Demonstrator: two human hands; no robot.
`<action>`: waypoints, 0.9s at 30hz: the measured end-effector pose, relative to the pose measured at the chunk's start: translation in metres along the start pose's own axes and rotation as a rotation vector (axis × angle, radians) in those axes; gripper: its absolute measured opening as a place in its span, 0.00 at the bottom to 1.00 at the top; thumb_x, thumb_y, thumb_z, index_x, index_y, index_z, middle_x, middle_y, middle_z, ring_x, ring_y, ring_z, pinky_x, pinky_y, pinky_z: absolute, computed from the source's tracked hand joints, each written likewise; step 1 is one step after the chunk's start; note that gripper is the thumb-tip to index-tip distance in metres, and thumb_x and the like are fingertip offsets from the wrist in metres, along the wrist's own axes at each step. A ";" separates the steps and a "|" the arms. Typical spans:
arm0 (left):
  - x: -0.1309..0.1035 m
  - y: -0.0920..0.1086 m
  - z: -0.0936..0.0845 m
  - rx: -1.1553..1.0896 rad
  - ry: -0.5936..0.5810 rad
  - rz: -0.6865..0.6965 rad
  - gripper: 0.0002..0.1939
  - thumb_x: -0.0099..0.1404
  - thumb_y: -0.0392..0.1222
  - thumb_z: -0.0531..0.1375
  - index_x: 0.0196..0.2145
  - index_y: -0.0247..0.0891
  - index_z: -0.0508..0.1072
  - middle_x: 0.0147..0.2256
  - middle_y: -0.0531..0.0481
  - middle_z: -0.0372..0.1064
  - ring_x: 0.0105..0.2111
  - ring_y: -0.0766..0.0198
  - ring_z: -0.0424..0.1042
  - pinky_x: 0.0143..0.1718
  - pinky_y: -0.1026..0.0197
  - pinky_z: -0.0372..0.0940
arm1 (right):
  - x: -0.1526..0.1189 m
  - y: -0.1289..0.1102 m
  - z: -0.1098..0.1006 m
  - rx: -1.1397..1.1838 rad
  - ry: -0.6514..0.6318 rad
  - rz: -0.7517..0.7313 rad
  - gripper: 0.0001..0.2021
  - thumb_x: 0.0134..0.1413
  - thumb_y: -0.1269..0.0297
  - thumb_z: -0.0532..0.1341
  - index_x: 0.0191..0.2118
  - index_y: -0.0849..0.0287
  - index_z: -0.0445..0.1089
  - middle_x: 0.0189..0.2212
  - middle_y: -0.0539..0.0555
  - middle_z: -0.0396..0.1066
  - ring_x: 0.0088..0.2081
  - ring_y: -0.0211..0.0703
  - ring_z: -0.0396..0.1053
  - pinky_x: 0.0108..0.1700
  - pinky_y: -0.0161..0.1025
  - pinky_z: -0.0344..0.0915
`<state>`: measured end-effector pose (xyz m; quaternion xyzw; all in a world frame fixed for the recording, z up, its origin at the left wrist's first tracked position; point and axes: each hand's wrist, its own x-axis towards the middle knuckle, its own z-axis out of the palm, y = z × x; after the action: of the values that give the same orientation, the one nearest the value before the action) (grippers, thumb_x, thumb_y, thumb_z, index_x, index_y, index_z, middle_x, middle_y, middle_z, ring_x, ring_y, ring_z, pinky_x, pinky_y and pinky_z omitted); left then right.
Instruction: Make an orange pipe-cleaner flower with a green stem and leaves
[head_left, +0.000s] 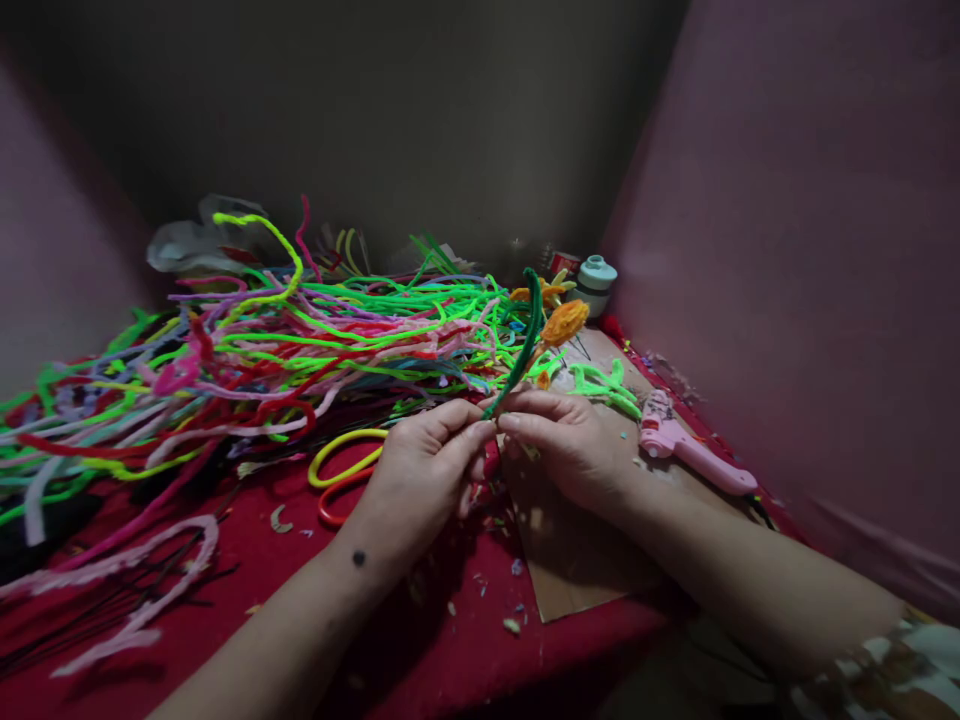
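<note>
A dark green pipe cleaner [531, 340] rises from between my fingertips and curves over at its top. My left hand [424, 465] is closed, with thumb and forefinger pinching its lower end. My right hand [574, 448] pinches close beside the left, its fingertips at the same end. The very tip is hidden by my fingers. Just behind the green strip is an orange fuzzy flower bud [564, 323]. Scissors with one yellow and one red handle loop [334, 458] lie beside my left wrist, their blades hidden.
A large heap of coloured pipe cleaners [360, 340] covers the left and back of the red cloth [480, 640]. On the right are a cardboard sheet [559, 560], a pink glue gun [690, 450], bright green pieces [604, 380] and a pale bottle [595, 280]. Walls enclose the table.
</note>
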<state>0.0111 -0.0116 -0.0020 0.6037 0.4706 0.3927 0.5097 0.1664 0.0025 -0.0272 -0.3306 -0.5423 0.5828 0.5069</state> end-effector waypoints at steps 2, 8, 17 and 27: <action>0.000 0.002 0.000 -0.097 -0.048 -0.063 0.11 0.60 0.42 0.57 0.22 0.37 0.64 0.14 0.59 0.59 0.11 0.74 0.56 0.13 0.71 0.50 | 0.000 -0.001 0.000 0.022 0.003 0.016 0.06 0.47 0.68 0.64 0.33 0.56 0.77 0.29 0.49 0.72 0.32 0.37 0.65 0.39 0.36 0.60; 0.002 0.002 -0.004 -0.325 -0.176 -0.122 0.13 0.62 0.42 0.58 0.22 0.34 0.65 0.15 0.58 0.62 0.09 0.79 0.54 0.12 0.73 0.45 | 0.003 -0.001 -0.002 0.165 0.011 0.052 0.04 0.43 0.72 0.63 0.27 0.58 0.75 0.24 0.47 0.71 0.27 0.34 0.64 0.33 0.33 0.60; 0.006 -0.014 -0.003 -0.728 -0.437 -0.185 0.11 0.65 0.42 0.55 0.27 0.34 0.70 0.13 0.60 0.55 0.08 0.78 0.48 0.14 0.70 0.57 | 0.003 -0.003 0.002 0.366 -0.090 0.178 0.10 0.40 0.71 0.64 0.34 0.58 0.76 0.21 0.48 0.71 0.24 0.34 0.65 0.30 0.34 0.62; 0.008 -0.017 -0.005 -0.715 -0.471 -0.180 0.13 0.66 0.43 0.52 0.29 0.34 0.70 0.12 0.60 0.55 0.08 0.78 0.46 0.15 0.70 0.57 | 0.005 -0.002 -0.001 0.321 -0.117 0.133 0.07 0.42 0.71 0.64 0.31 0.58 0.76 0.22 0.47 0.70 0.23 0.34 0.64 0.30 0.34 0.61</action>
<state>0.0056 -0.0017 -0.0177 0.4189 0.2271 0.3365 0.8122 0.1667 0.0073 -0.0244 -0.2460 -0.4476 0.7126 0.4810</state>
